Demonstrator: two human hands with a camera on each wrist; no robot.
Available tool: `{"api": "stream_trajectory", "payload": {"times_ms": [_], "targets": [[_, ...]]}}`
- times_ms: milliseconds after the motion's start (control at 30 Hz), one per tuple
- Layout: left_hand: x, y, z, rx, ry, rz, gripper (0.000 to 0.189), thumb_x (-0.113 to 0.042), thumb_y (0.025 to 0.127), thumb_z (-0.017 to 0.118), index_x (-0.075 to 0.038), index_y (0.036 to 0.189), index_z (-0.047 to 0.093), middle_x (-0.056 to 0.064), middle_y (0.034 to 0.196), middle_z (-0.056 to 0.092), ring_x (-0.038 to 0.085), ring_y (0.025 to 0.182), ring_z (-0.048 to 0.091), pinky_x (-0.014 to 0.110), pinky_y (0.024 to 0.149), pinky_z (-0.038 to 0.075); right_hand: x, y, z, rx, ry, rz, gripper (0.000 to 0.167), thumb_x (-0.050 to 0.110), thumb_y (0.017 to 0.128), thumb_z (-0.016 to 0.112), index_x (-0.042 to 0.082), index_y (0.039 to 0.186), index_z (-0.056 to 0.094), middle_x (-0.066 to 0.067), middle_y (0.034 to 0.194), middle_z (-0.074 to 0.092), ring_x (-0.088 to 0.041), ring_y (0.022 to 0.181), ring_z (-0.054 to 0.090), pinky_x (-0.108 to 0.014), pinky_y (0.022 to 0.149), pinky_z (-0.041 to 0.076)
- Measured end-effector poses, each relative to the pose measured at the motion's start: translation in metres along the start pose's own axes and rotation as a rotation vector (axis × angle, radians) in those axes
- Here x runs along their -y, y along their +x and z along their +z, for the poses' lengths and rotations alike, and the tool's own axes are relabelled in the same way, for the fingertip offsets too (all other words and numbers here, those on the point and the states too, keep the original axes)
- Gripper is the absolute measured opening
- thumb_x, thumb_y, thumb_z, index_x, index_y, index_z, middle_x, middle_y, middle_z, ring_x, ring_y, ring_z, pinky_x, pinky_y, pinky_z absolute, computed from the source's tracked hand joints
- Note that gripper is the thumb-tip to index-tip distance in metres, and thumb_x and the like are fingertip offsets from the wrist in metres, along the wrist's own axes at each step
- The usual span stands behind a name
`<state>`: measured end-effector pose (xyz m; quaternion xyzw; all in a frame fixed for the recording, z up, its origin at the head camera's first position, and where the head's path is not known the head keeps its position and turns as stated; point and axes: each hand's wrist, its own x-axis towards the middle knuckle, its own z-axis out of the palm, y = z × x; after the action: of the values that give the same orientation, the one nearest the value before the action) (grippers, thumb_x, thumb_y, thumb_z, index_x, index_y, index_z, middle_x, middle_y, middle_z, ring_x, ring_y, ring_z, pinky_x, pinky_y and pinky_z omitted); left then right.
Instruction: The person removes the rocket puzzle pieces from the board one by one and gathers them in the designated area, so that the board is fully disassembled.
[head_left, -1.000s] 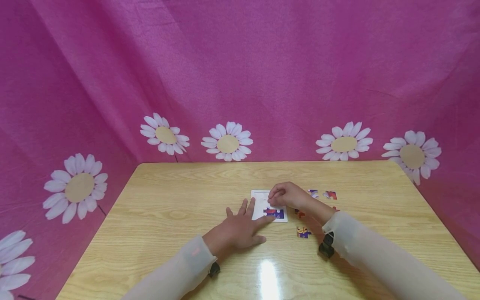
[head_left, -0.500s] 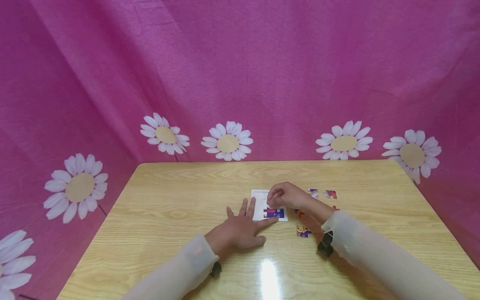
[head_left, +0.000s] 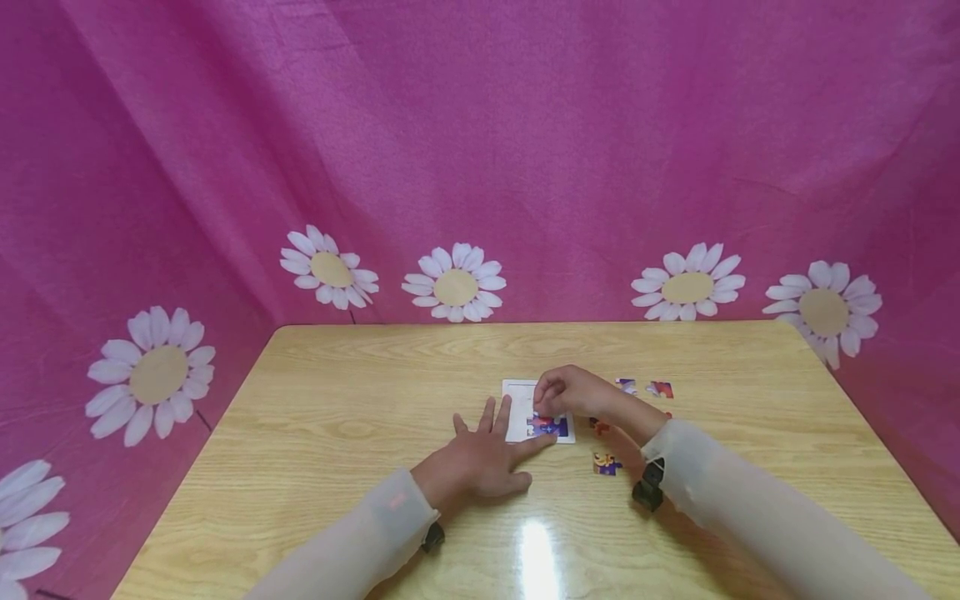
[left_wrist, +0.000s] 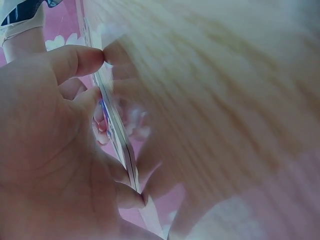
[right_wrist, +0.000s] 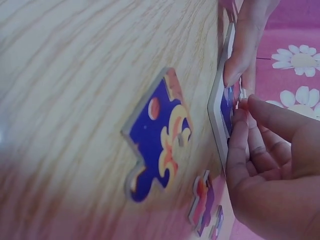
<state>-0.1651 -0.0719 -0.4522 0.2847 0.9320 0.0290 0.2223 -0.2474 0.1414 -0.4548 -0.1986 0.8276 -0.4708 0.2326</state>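
Observation:
A white puzzle tray (head_left: pixel 516 390) lies on the table, with joined purple and red puzzle pieces (head_left: pixel 553 428) in its near right part. My left hand (head_left: pixel 482 463) lies with fingers spread at the tray's near left side, its index finger reaching along the near edge to the purple area. From the far right my right hand (head_left: pixel 576 392) bends over the tray. In the right wrist view its thumb and index finger pinch a small puzzle piece (right_wrist: pixel 243 103), mostly hidden by the fingertips, close over the joined pieces.
Several loose pieces lie right of the tray: a purple and yellow one (head_left: pixel 606 464) nearest, a red one (head_left: pixel 598 426) by the right forearm, a purple and white one (head_left: pixel 626 386) and a red and purple one (head_left: pixel 661 389) farther back. A pink flowered curtain (head_left: pixel 480 167) hangs behind the table.
My left index finger has slid slightly right along the tray's near edge. My right fingertips have shifted a little left and nearer over the joined pieces. The loose pieces have stayed put.

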Motion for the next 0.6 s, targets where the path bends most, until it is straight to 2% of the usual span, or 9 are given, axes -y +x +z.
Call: {"api": "stream_trajectory", "payload": {"times_ms": [433, 600], "targets": [[-0.0002, 0.0001, -0.0009, 0.01, -0.007, -0.01, 0.064, -0.053, 0.101, 0.045, -0.061, 0.157, 0.014, 0.024, 0.171, -0.006, 0.048, 0.156, -0.006, 0.087, 0.105, 0.013, -0.0038, 0.0003, -0.0034, 0.001, 0.029, 0.023, 0.013, 0.003, 0.091, 0.072, -0.001, 0.103, 0.069, -0.008, 0.093, 0.074, -0.018, 0.087, 0.066, -0.032, 0.086, 0.047], [0.0005, 0.0008, -0.0004, 0.011, -0.009, -0.004, 0.064, -0.053, 0.102, 0.045, -0.06, 0.158, 0.014, 0.024, 0.17, -0.007, 0.048, 0.156, -0.006, 0.088, 0.105, 0.012, -0.0022, 0.0004, -0.0024, -0.007, 0.036, 0.028, 0.014, 0.002, 0.091, 0.073, -0.002, 0.103, 0.068, -0.008, 0.09, 0.074, -0.018, 0.085, 0.065, -0.032, 0.084, 0.048]]}}
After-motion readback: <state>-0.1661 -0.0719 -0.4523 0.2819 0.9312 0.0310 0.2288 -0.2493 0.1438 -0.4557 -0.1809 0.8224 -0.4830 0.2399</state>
